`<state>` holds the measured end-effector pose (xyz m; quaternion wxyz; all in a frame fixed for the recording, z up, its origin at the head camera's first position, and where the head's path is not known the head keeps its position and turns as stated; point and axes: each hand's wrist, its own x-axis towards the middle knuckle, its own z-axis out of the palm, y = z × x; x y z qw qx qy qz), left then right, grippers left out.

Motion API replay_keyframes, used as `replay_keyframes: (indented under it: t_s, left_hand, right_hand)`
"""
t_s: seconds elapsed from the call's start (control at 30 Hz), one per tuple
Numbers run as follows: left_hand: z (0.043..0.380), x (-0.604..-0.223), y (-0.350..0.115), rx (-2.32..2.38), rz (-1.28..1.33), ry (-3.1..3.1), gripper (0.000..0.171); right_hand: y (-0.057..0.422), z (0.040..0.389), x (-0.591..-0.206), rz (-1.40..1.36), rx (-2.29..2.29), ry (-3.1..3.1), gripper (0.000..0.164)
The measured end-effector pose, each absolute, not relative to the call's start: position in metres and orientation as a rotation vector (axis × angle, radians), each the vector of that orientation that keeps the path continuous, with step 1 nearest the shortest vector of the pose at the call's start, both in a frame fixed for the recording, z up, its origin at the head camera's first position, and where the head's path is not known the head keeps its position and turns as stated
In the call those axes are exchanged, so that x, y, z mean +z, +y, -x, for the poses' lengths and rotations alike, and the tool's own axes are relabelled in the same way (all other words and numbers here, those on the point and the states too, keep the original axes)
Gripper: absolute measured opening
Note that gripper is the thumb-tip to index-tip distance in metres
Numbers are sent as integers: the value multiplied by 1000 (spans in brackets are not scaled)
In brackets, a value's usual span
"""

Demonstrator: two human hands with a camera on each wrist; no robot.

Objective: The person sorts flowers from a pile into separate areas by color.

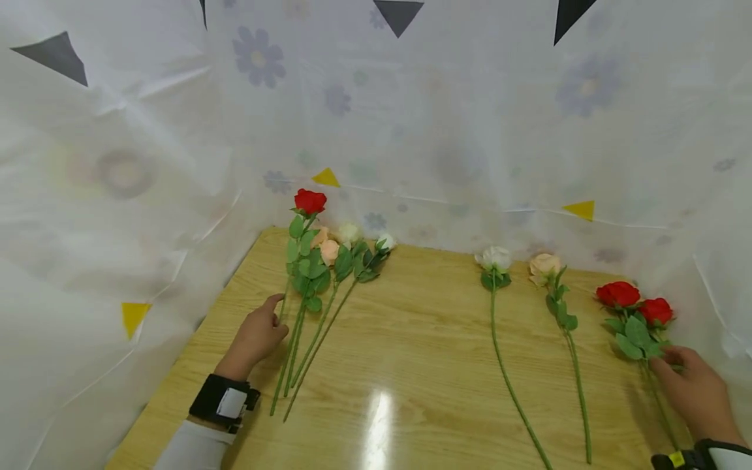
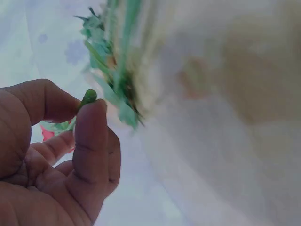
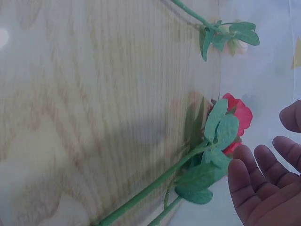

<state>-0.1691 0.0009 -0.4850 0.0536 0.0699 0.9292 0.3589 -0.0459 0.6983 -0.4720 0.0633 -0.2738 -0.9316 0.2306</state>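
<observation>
My left hand (image 1: 255,339) pinches the green stem of an artificial red rose (image 1: 309,202) between thumb and forefinger. In the left wrist view the stem's cut end (image 2: 88,97) pokes out between the fingertips. Just right of that rose lie peach roses (image 1: 329,252) and pale roses (image 1: 349,234), stems close together. At the far right, my right hand (image 1: 696,391) is beside two red roses (image 1: 618,294) lying side by side. Its fingers (image 3: 242,183) are loosely bent with nothing between them in the right wrist view; whether they touch the leaves cannot be told.
On the wooden table (image 1: 411,365), a white rose (image 1: 494,259) and a peach rose (image 1: 545,267) lie apart, between the left group and the red pair. Printed white sheeting (image 1: 446,130) hangs behind and at the sides, with yellow triangles (image 1: 326,177) on a line.
</observation>
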Motion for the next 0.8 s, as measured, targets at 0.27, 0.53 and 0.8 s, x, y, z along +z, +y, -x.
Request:
replay_keyframes:
  t_s: [0.27,0.53,0.8]
  left_hand:
    - [184,-479,63,1261,-308,2783,68]
    - [180,-472,129,1335,-496,2749,66]
    - [178,-470,180,1443,-594,2614,66]
  right_hand:
    - [658,66,-465,620,854,-2853,62]
    - [579,98,-469,356,1147,-2733,58]
    - [498,132,-467,225,1480,-2606,50]
